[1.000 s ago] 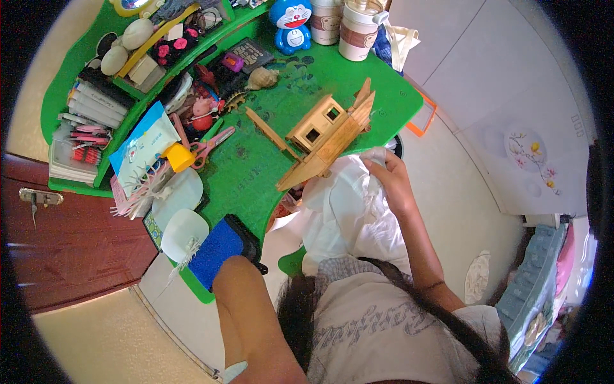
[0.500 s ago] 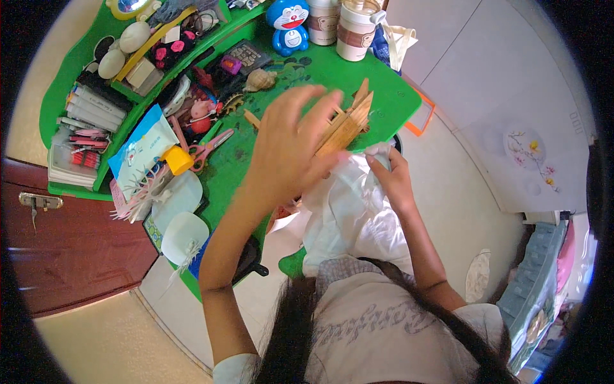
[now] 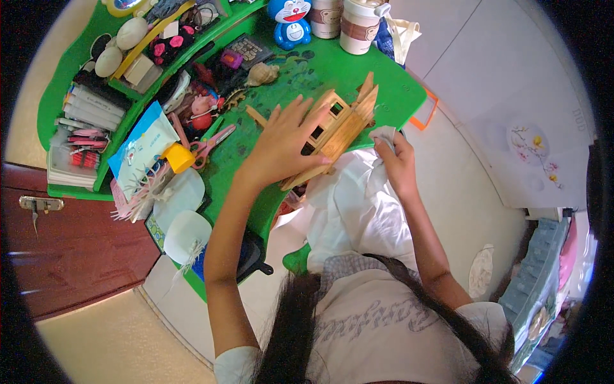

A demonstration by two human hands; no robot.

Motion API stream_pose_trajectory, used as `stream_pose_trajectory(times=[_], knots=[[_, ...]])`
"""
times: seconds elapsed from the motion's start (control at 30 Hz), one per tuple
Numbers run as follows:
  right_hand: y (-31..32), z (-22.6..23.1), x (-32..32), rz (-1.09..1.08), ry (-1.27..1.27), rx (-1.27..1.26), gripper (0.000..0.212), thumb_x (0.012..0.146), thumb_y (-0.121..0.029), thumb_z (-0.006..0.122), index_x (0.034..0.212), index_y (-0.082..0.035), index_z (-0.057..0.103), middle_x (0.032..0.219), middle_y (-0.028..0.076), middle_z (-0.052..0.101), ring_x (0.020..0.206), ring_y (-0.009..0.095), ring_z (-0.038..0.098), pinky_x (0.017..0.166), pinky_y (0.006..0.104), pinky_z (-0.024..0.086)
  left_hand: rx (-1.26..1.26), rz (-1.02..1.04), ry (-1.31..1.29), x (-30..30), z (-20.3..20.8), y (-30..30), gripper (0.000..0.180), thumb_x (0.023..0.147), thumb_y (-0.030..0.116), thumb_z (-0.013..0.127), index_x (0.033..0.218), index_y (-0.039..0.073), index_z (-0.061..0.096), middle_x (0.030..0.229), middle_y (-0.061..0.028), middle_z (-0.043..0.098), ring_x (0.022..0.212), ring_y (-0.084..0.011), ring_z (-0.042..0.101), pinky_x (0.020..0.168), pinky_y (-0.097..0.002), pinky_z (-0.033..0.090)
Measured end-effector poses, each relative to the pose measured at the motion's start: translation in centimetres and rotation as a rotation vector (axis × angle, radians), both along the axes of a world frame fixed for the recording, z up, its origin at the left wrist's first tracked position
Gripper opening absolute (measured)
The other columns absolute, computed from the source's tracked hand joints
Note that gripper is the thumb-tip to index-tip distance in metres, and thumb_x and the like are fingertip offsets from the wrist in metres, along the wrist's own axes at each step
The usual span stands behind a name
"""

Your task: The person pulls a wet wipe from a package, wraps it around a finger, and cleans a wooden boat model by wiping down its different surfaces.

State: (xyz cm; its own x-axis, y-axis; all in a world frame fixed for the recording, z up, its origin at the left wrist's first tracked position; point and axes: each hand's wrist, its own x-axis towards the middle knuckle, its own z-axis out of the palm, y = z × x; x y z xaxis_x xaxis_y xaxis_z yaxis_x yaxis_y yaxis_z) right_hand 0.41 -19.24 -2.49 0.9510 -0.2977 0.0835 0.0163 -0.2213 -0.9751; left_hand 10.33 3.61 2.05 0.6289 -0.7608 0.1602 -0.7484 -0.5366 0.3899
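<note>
A person seated at a green bench (image 3: 391, 80) spreads the left hand (image 3: 281, 144) against a wooden model boat (image 3: 345, 131), which sits near the bench's front edge. The left grip is wide, thumb along the boat's near side and fingers reaching past its cabin; with the palm in the way, how firmly it has hold cannot be told. To the right of the boat, the right hand (image 3: 398, 163) pinches a pale cloth (image 3: 384, 136), its grip closed between thumb and fingers. White fabric (image 3: 358, 198) drapes the lap on the boat's near side. Beyond the boat stand a blue figurine (image 3: 291, 29) and a lidded cup (image 3: 358, 29); to its left lie pink-handled scissors (image 3: 211, 147), with a seashell (image 3: 261, 75) farther back.
</note>
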Motion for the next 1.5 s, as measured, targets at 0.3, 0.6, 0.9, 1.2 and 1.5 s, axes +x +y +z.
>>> stream_pose_trajectory(times=[0.3,0.6,0.9,1.2,1.5], knots=[[1.2,0.8,1.5,-0.025,-0.22,-0.262,0.016,0.091,-0.007,0.058,0.102,0.003,0.065,0.087,0.013,0.064,0.079,0.019,0.061,0.073,0.0275,0.047,0.171,0.048,-0.095,-1.1,0.0,-0.1,0.08,0.079,0.055,0.064,0.145,0.021,0.035,0.147,-0.022,0.032,0.137,-0.0374,0.03,0.11,-0.0646,0.013],[0.9,-0.6,2.5,0.013,-0.222,-0.352,0.013,0.09,-0.007,0.061,0.089,0.004,0.067,0.072,0.014,0.059,0.065,0.021,0.056,0.06,0.0309,0.045,0.143,0.014,-0.044,-0.9,0.4,0.3,0.084,0.077,0.058,0.064,0.146,0.022,0.034,0.148,-0.0229,0.031,0.135,-0.0372,0.034,0.111,-0.0619,0.013],[1.4,-1.1,2.8,-0.065,-0.367,-0.483,0.019,0.084,-0.004,0.065,0.102,-0.004,0.07,0.078,0.013,0.064,0.063,0.022,0.062,0.056,0.0309,0.049,0.052,-0.032,-0.106,-0.8,-0.1,0.6,0.089,0.071,0.055,0.07,0.144,0.019,0.036,0.142,-0.0266,0.036,0.123,-0.04,0.047,0.107,-0.0624,0.021],[2.2,-3.2,2.0,-0.095,-0.387,-0.471,0.035,0.081,0.001,0.061,0.115,-0.005,0.066,0.073,0.015,0.059,0.06,0.024,0.059,0.056,0.0325,0.047,0.069,-0.019,-0.073,-0.6,0.1,0.3,0.087,0.071,0.056,0.071,0.143,0.02,0.038,0.144,-0.0254,0.035,0.123,-0.0383,0.047,0.106,-0.0591,0.026],[3.5,-3.7,-0.1,0.069,-0.357,-0.497,0.007,0.072,-0.001,0.063,0.079,0.0,0.064,0.067,0.015,0.056,0.055,0.029,0.057,0.052,0.0374,0.047,0.085,-0.005,-0.085,-0.6,-0.1,0.2,0.086,0.071,0.057,0.07,0.143,0.02,0.039,0.145,-0.0242,0.034,0.123,-0.0376,0.047,0.106,-0.0581,0.027]])
